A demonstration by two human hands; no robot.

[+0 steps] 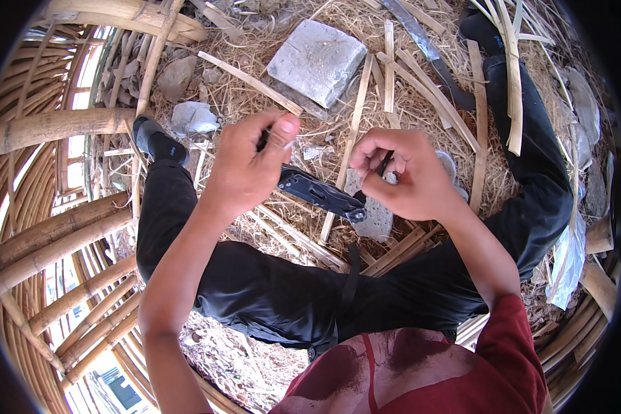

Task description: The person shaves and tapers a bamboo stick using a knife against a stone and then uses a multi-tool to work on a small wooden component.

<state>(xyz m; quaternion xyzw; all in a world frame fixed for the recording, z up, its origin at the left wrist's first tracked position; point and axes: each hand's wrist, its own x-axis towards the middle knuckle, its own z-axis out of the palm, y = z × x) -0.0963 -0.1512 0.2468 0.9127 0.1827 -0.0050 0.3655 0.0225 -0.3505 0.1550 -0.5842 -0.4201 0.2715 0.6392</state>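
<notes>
Between my hands hangs a black, slotted, elongated device (317,195) with a strap-like end on either side; its exact kind I cannot make out. My left hand (245,165) is closed at its upper left end, thumb pressed over the fingers, with a bit of black showing in the grip. At the other end, my right hand (414,172) curls its fingers round a thin black strap (385,163). Part of each grip is hidden by the fingers. Below the device, a black strap (352,276) lies over my dark trousers.
A grey concrete block (316,58) sits on straw-covered ground ahead. A long blade (414,34) with a dark handle lies to its right. Split bamboo strips (431,96) are scattered around. Bamboo slat walls (62,221) rise at the left, and clear plastic (568,265) lies at the right.
</notes>
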